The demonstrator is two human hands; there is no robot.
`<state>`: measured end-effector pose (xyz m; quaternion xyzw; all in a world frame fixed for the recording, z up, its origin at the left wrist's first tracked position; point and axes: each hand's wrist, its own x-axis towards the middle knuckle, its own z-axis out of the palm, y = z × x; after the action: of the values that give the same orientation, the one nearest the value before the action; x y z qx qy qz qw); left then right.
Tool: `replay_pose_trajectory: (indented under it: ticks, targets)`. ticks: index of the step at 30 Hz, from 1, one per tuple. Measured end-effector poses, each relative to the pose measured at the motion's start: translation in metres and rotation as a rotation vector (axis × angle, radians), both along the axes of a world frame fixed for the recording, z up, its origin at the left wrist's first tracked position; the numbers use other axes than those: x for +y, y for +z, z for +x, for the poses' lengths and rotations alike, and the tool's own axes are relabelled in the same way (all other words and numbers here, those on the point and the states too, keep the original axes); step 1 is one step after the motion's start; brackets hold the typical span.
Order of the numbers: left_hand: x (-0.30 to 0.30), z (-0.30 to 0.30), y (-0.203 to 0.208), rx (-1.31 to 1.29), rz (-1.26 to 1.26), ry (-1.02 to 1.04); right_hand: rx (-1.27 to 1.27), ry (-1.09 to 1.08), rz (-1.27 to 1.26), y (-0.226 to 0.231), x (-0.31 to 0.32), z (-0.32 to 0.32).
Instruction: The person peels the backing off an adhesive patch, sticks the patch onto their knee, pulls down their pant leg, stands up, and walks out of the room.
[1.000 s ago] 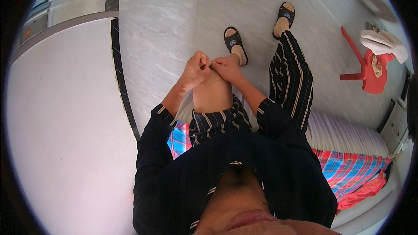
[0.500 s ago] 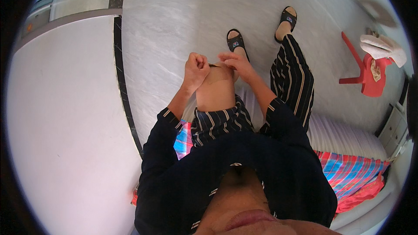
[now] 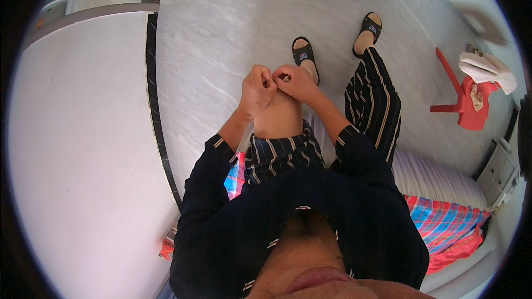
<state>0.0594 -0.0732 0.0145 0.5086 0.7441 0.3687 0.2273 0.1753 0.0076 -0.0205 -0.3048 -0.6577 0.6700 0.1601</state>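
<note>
Two hands meet above the bare knee point(image 3: 280, 116): the left hand point(image 3: 256, 87) and right hand point(image 3: 296, 82) have fingers curled narrow, fingertips touching; what they pinch is too small to tell. Just beyond the fingers lies a black sandal point(image 3: 303, 52); the striped trouser leg point(image 3: 280, 155) bunches below them.

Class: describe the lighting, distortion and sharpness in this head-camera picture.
Head view: even daylight, soft shadows on the grey floor; fisheye bends the dark floor strip and blackens the corners; left hand and right hand are sharp, while the chin at the lower edge is blurred.
</note>
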Motion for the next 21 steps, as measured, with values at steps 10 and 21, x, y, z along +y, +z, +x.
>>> replay_pose_trajectory:
  ticks: [10, 21]
  targets:
    - [-0.003, 0.002, 0.007, 0.203, 0.219, -0.141, -0.134, -0.026, 0.097, 0.003, -0.006, 0.002]
    - [-0.002, 0.004, 0.001, 0.071, 0.160, -0.036, 0.123, -0.075, 0.482, 0.014, 0.011, -0.001]
